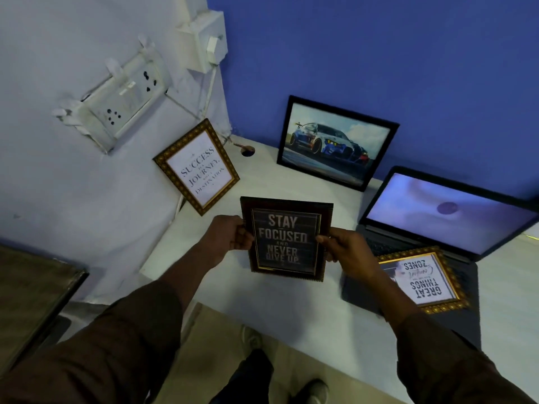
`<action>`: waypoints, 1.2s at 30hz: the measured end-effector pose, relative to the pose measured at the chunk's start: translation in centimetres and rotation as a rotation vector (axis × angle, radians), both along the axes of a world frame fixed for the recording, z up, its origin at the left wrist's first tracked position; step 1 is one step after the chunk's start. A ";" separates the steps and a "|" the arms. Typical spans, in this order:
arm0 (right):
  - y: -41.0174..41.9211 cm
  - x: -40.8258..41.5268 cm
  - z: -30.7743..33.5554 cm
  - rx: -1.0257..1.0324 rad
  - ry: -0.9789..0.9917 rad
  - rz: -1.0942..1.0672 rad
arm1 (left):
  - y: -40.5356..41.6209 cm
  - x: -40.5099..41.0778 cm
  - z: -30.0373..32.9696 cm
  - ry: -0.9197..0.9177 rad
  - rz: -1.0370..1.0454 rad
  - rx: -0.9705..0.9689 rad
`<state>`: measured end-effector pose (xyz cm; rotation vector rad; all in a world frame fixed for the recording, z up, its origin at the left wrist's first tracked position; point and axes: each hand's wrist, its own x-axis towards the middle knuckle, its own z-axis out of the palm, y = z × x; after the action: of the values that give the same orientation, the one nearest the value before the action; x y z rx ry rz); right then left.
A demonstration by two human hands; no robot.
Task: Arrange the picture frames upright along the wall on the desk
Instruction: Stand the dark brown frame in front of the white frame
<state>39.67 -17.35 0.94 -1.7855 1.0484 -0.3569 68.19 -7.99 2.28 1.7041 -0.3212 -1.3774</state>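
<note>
A dark brown frame reading "Stay focused and never give up" (285,239) is held above the white desk (291,310). My left hand (230,239) grips its left edge and my right hand (348,252) grips its right edge. A gold frame reading "Success is a journey" (197,167) leans upright against the pale left wall. A black frame with a race car picture (335,142) leans against the blue back wall. Another gold frame, "Great things", (424,279) lies flat on the laptop's keyboard, partly behind my right wrist.
An open laptop (446,211) with a lit screen stands at the right by the blue wall. Wall sockets (125,97) and a white switch box (204,39) with cables sit on the left wall. A cable hole (248,151) is in the desk corner. A dark table (32,293) stands lower left.
</note>
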 end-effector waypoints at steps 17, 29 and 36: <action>3.9 -23.8 8.4 0.140 -0.423 -0.556 | -0.5 -25.2 6.8 0.254 -0.418 -0.167; 5.1 -34.4 9.6 -0.005 -0.194 -0.715 | -6.8 -36.3 5.6 0.308 -0.577 -0.200; 3.0 -38.4 7.8 -0.057 -0.016 -0.794 | -12.8 -41.3 3.5 0.271 -0.702 -0.108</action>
<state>1.31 -14.32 8.73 -1.3376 1.7236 -0.8817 26.86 -20.78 5.75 1.3359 -0.8759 -2.0237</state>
